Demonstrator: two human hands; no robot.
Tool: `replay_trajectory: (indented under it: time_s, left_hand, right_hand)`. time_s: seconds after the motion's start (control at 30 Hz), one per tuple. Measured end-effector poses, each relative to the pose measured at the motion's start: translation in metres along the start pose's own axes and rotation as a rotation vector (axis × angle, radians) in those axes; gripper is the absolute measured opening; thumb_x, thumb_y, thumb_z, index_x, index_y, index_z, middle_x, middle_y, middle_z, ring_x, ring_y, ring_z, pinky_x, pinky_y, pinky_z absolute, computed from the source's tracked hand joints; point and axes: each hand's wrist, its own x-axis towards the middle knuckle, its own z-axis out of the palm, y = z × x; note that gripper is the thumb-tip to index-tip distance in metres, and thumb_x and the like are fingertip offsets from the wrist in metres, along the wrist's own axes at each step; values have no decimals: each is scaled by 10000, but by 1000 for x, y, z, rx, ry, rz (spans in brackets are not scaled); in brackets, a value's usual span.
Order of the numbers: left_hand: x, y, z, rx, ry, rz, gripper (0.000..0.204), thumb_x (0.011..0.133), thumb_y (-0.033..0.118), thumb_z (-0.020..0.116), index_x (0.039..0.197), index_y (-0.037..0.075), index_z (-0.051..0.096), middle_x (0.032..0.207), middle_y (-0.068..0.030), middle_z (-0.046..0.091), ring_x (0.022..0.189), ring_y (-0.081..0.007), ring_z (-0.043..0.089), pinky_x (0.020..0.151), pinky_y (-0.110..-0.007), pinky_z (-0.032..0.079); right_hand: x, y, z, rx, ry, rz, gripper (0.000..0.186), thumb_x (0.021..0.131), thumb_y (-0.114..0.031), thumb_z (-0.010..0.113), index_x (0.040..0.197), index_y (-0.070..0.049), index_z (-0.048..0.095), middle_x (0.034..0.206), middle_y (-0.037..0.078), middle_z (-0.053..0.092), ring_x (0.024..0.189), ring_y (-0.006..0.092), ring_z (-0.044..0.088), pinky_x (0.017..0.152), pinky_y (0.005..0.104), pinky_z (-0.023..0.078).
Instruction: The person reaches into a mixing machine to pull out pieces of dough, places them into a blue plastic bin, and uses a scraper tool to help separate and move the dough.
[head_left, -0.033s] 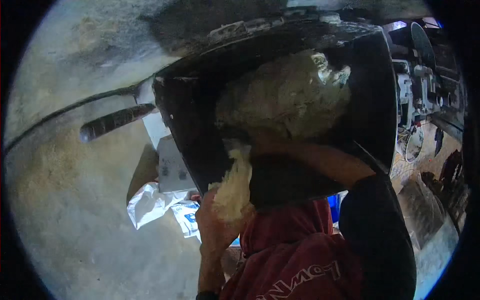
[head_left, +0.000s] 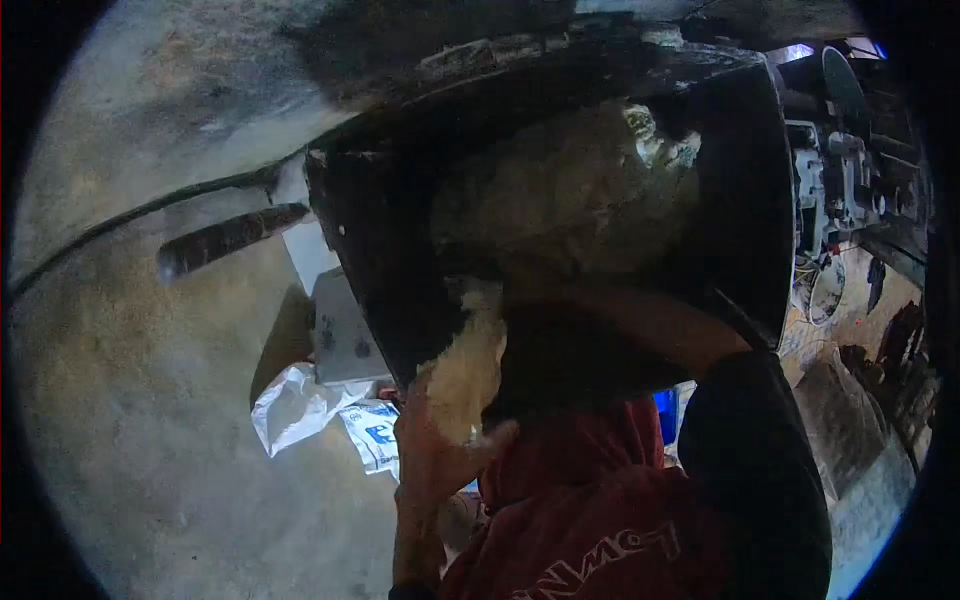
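Large black box-shaped housing (head_left: 740,220) packed with pale fibrous wadding (head_left: 560,200) blocks centre. Dusty concrete floor (head_left: 140,420) lies open at left; crumpled white plastic bag (head_left: 300,410) and dark cylindrical handle (head_left: 230,240) obstruct nearby.

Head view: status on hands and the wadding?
Left hand gripping pale wadding at the dark housing opening. Right hand hidden inside housing; forearm reaches in. More wadding packed inside. White bag on floor nearby.

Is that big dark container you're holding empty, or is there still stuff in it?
Not empty: pale fluffy stuffing fills the dark container, and a wad hangs out by the left hand.
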Motion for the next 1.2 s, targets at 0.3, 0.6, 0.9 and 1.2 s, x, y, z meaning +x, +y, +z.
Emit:
replay_trajectory:
  time_s: [0.3, 0.6, 0.9, 1.2]
  left_hand:
    - [90, -39, 86, 589, -332, 92, 1027, 736, 223, 765, 1446, -73, 86, 1500, -322, 76, 1401, -439, 144, 1129, -471, 225]
    - [165, -119, 146, 509, 79, 311, 760, 819, 318, 658, 1414, 0, 308, 1401, -212, 377, 1304, -386, 354, 1066, -470, 312]
    - [183, -120, 103, 318, -146, 205, 568, 691, 320, 777, 1148, 33, 602, 1019, -186, 656, 929, -353, 634, 801, -430, 502]
    - [81, 32, -2, 407, -84, 418, 390, 668, 23, 679, 1052, -6, 623, 950, -179, 673, 914, -321, 656, 852, -390, 493]
  right_hand:
    - [-22, 3, -21, 973, 92, 566, 396, 840, -308, 633, 1079, 6, 609, 995, 138, 604, 841, 242, 581, 700, 396, 488]
    - [-31, -70, -72, 910, 84, 693, 572, 878, -369, 595, 1297, 1, 473, 1198, 222, 557, 1073, 347, 560, 870, 460, 455]
    - [-113, -53, -149, 100, -131, 547, 315, 918, -172, 512, 1197, -28, 530, 729, 149, 606, 551, 215, 597, 500, 345, 508]
    - [-200, -51, -138, -280, 369, 271, 317, 904, -199, 534, 1181, -45, 546, 830, 192, 661, 741, 372, 652, 682, 450, 533]
